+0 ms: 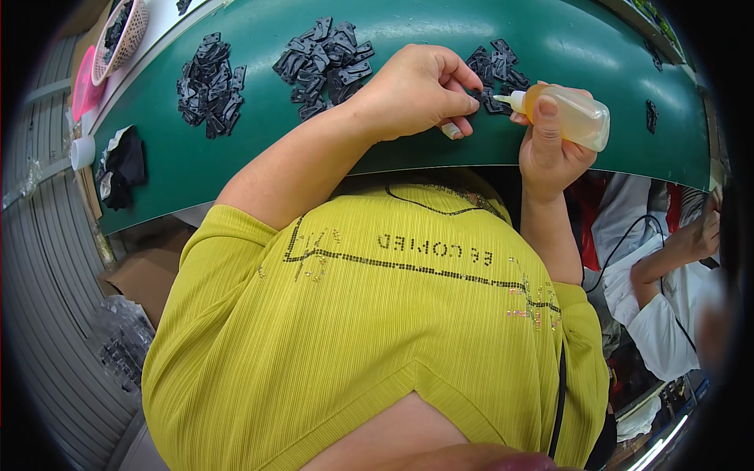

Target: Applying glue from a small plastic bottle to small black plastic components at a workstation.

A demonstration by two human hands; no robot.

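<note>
A green worktop [184, 165] carries black parts [320, 59]. The right hand [550, 149] holds a bottle [583, 119]; whether the left hand [416, 90] grips anything, I cannot tell.

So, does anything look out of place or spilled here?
No spill shows. A small black piece lies alone on the green table, right of the bottle, away from the piles of black parts; a crumpled dark cloth at the table's left end also looks stray.

Deep green spreads across your surface [181, 157]! Black, all black, those parts [318, 59]! Your bottle [583, 119] glows translucent yellow shading to amber, its cap [517, 101] white; your ribbed shirt [377, 337] blazes yellow-green with black dotted lines, and the basket's [132, 45] pale pink!
</note>
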